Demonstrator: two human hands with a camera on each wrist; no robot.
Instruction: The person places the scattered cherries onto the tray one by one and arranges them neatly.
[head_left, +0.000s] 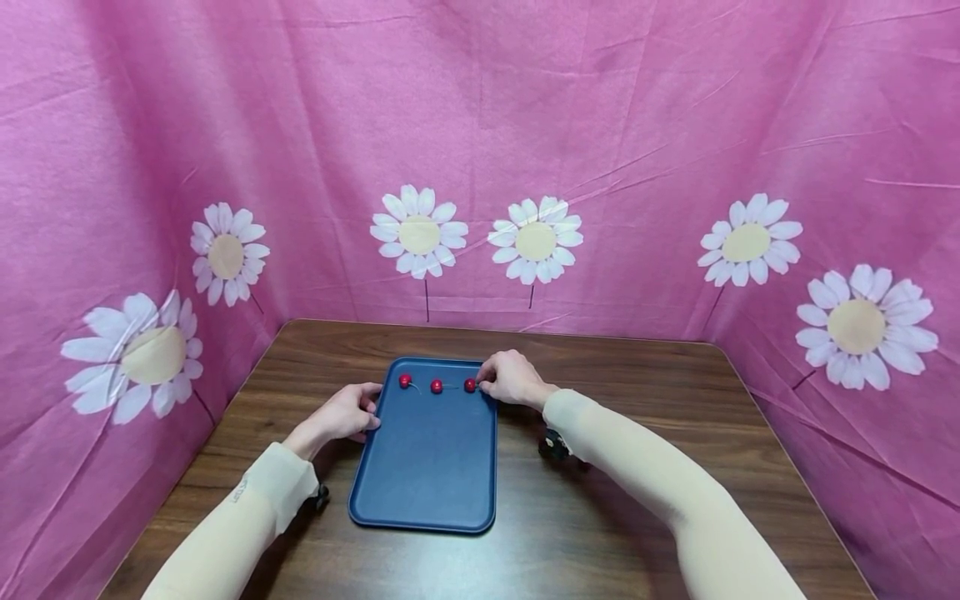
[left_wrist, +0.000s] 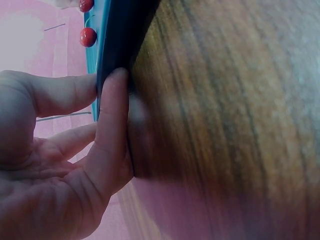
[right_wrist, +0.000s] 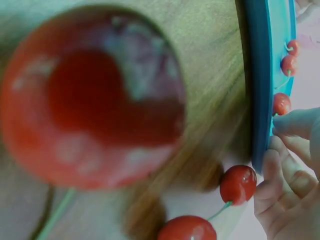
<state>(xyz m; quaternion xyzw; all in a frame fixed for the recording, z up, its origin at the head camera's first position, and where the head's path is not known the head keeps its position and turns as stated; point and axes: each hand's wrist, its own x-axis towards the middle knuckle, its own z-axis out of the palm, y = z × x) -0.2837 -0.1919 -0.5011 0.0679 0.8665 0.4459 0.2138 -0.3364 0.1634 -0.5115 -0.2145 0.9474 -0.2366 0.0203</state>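
Three red cherries with thin stems lie in a row near the far end of a blue tray (head_left: 431, 467): a left cherry (head_left: 405, 381), a middle cherry (head_left: 437, 387) and a right cherry (head_left: 470, 385). My right hand (head_left: 513, 379) reaches over the tray's far right corner and pinches the right cherry's stem. At the left side, my left hand (head_left: 347, 412) grips the tray edge (left_wrist: 112, 45) between thumb and fingers. Close below the right hand, the right wrist view shows a large near cherry (right_wrist: 95, 100), another cherry (right_wrist: 238, 185) and a partly cut-off cherry (right_wrist: 187, 229).
The tray rests on a brown wood-grain table (head_left: 637, 375). A pink cloth (head_left: 480, 100) printed with white daisies hangs behind the table and along both sides. Small black devices sit under both wrists.
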